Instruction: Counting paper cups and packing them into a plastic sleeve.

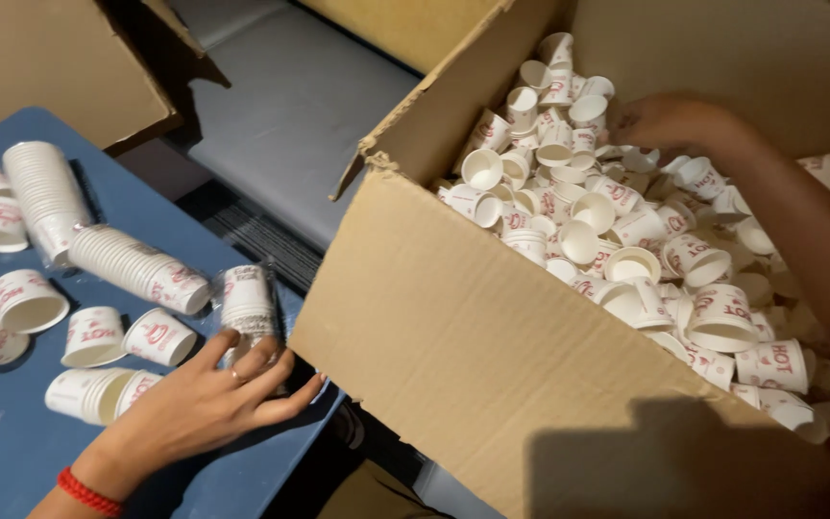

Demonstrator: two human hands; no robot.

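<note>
Cardboard box, large and open-topped, fills the right half of the view and holds a loose heap of small white paper cups with red print, lying every way up. The right hand is reached deep into the box at about 1 o'clock, resting on the heap near the far wall; its fingers are turned away and partly sunk among the cups, so I cannot tell how far they are closed or whether they hold one. The left hand lies at 7 o'clock on the blue counter, fingers spread and relaxed, closed on nothing, its fingertips touching a short wrapped stack of cups that stands just beside them. A red thread band circles that wrist. Further along the counter, toward 9 and 10 o'clock, lie two longer nested stacks on their sides and several single cups. Judged from this layout, the step in hand is gathering loose cups from the box while the left hand steadies the stack already formed. The next move would call for a firm pinch on one cup, or a few nested ones, lifted clear of the box wall at 9 o'clock and carried across to the counter without toppling the upright stack.
</note>
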